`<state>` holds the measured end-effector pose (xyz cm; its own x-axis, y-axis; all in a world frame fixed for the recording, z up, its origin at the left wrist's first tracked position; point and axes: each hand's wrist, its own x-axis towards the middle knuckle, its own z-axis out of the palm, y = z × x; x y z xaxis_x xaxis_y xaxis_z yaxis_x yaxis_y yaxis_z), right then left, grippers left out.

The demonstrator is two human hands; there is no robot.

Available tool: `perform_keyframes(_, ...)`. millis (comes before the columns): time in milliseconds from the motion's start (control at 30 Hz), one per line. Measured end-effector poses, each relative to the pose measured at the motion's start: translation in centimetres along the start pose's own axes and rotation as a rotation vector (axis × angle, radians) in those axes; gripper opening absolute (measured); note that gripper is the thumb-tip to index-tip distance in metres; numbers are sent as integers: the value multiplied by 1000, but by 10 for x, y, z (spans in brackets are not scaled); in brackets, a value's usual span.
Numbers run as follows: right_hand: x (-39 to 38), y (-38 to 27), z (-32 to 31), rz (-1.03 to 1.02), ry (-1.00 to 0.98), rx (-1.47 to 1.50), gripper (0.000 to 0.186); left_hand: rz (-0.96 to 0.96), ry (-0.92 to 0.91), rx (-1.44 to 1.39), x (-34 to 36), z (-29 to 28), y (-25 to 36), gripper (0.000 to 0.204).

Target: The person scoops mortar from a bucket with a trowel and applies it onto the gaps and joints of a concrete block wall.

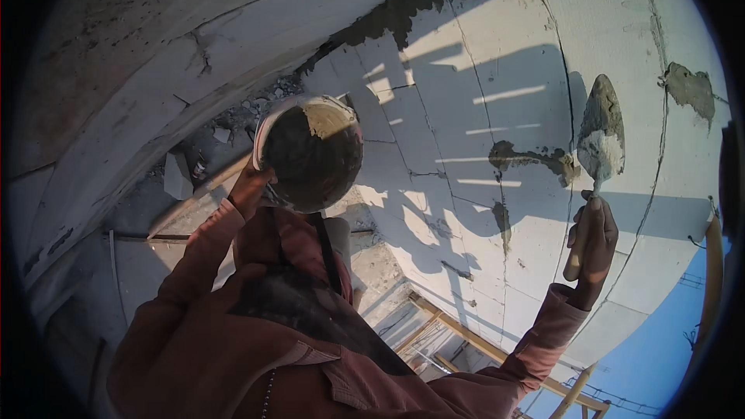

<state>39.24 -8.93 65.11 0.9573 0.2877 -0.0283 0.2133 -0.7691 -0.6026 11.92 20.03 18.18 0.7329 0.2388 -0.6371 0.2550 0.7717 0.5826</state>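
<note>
Grey mortar (510, 157) is apparently being applied to wall (594, 15) beyond right hand (594, 237), clamped on trowel (601, 128); bucket (266, 121) gripped by left hand (251, 188); flat pressing seems needed.

The trowel blade (601, 157) looks like metal, but rough, dull cement (601, 112) is stuck all over it. Its handle (573, 262) looks like smooth wood. The bucket (268, 119) looks like plastic, and crusty, bumpy cement coats its inside. The wall (516, 31) is made of white blocks, flat and not shiny, with thin, rough lines between them. Grey patches (691, 90) on it look lumpy. The shirt (182, 334) is dull cloth. The long beams (468, 333) look like plain, bare wood.
</note>
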Motion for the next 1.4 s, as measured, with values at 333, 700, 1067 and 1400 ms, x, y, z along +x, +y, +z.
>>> perform_keyframes(333, 4, 129, 347, -424, -1, -409, 34, -71, 223, 20, -12, -47, -9, 57)
perform_keyframes(700, 21, 6, 78, -707, 413, -428, 35, 102, 169, 23, 86, -219, -149, 35)
perform_keyframes(1067, 43, -111, -80, -526, 566, -953, 37, 215, 38, 148, 67, -94, -101, 42)
perform_keyframes(1400, 38, -116, -112, -358, 482, 3, 49, -152, -36, -13, 35, -64, -51, 58)
